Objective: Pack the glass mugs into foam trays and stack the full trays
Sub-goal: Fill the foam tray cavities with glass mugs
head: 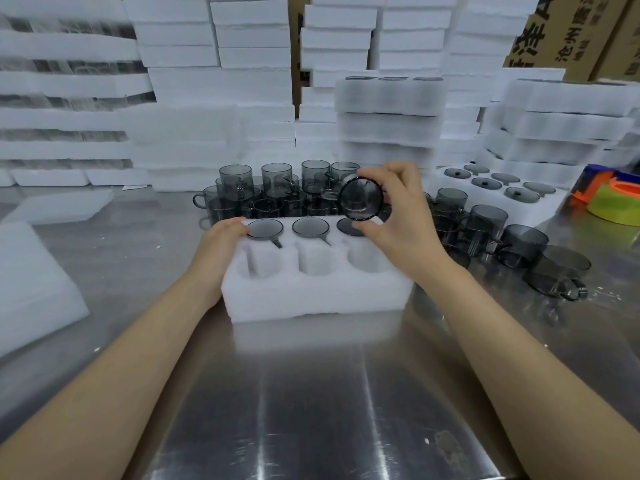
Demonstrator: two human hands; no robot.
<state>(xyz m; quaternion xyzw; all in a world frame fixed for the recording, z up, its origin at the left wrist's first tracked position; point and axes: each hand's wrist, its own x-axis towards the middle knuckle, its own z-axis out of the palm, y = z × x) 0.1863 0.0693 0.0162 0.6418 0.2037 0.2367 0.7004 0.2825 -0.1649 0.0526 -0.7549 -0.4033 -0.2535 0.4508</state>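
Observation:
A white foam tray (311, 299) with six round pockets lies on the steel table in front of me. Smoky grey glass mugs sit in two far pockets (265, 228), and the third far pocket looks dark too. The three near pockets hold nothing. My left hand (221, 244) grips the tray's far left corner. My right hand (398, 216) holds a grey glass mug (362, 199) tilted on its side above the far right pocket, its round end facing me.
Loose grey mugs (277, 192) crowd the table behind the tray and more (512, 244) lie to the right. A filled foam tray (498, 188) sits at the right. Tall foam stacks (221, 98) line the back. Foam sheets (31, 289) lie left; tape rolls (616, 202) far right.

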